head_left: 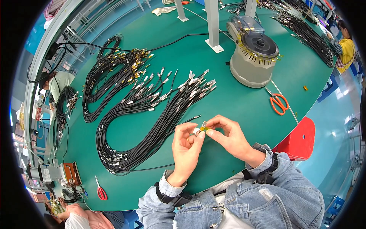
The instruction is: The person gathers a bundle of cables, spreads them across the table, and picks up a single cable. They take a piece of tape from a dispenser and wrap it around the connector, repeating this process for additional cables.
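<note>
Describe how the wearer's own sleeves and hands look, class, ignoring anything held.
Both sleeves, left sleeve and right sleeve, are faded blue denim. Each has a black strap near the wrist. The left hand is ungloved, apparently with a ring; the right hand is ungloved too.

One wide fisheye view serves here, from the left camera of a side-by-side pair on the person's head. It faces down and forward over the jacket [248,202], which fills the lower edge below the grips. The left grip [187,150] and right grip [233,140] lie near the lens, a little below and right of the picture's middle. The counter [244,105] spreads beyond and to both sides of them, its edge bowing toward the rim, with blue floor [323,124] farther off to their right.
</note>
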A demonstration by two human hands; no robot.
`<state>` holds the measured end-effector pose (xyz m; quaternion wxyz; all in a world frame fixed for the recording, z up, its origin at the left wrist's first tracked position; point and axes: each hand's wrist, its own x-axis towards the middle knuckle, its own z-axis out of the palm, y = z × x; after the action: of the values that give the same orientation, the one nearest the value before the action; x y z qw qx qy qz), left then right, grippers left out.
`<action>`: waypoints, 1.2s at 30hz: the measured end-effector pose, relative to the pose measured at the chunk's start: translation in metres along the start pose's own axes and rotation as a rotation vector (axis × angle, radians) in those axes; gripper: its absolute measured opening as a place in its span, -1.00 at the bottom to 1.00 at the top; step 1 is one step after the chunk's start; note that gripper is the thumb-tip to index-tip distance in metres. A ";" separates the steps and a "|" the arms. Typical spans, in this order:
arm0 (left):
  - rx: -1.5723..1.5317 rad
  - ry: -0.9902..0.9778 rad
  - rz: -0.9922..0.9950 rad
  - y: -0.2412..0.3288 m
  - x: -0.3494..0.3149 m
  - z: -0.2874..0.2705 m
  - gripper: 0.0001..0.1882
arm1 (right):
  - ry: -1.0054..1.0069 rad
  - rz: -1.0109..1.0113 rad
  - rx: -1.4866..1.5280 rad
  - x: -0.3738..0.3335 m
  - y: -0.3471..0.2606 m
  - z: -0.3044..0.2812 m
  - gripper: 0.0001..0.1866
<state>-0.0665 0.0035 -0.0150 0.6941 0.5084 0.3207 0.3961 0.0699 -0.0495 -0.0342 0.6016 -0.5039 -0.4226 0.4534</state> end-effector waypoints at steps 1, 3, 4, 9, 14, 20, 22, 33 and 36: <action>0.042 -0.002 0.069 -0.002 0.000 -0.001 -0.70 | -0.007 0.005 0.011 0.000 0.000 -0.001 -0.82; 0.071 -0.012 0.090 -0.003 -0.001 -0.001 -0.72 | -0.012 -0.002 0.023 0.000 0.000 -0.002 -0.83; 0.099 -0.021 0.110 -0.004 -0.001 -0.001 -0.73 | -0.017 -0.009 0.034 -0.001 0.000 -0.002 -0.83; 0.182 -0.020 0.153 -0.007 -0.001 -0.003 -0.75 | -0.016 -0.025 0.088 -0.002 -0.002 -0.002 -0.85; 0.217 0.013 0.161 -0.008 -0.001 -0.003 -0.77 | -0.001 -0.038 0.074 -0.003 0.000 -0.003 -0.87; 0.208 0.039 0.108 -0.005 -0.002 -0.004 -0.81 | -0.005 -0.044 0.049 -0.003 0.000 -0.005 -0.90; 0.217 0.041 0.098 -0.004 -0.002 -0.004 -0.81 | -0.004 -0.047 0.050 -0.003 -0.001 -0.005 -0.90; 0.204 0.049 0.100 -0.005 -0.002 -0.003 -0.83 | 0.026 -0.069 -0.020 -0.002 0.001 -0.003 -0.93; 0.201 0.094 0.133 -0.004 -0.002 0.002 -0.84 | 0.028 -0.057 -0.011 -0.003 -0.002 -0.003 -0.93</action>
<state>-0.0647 0.0003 -0.0187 0.5961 0.5763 0.3567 0.4305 0.0726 -0.0530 -0.0332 0.6175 -0.5012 -0.4307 0.4267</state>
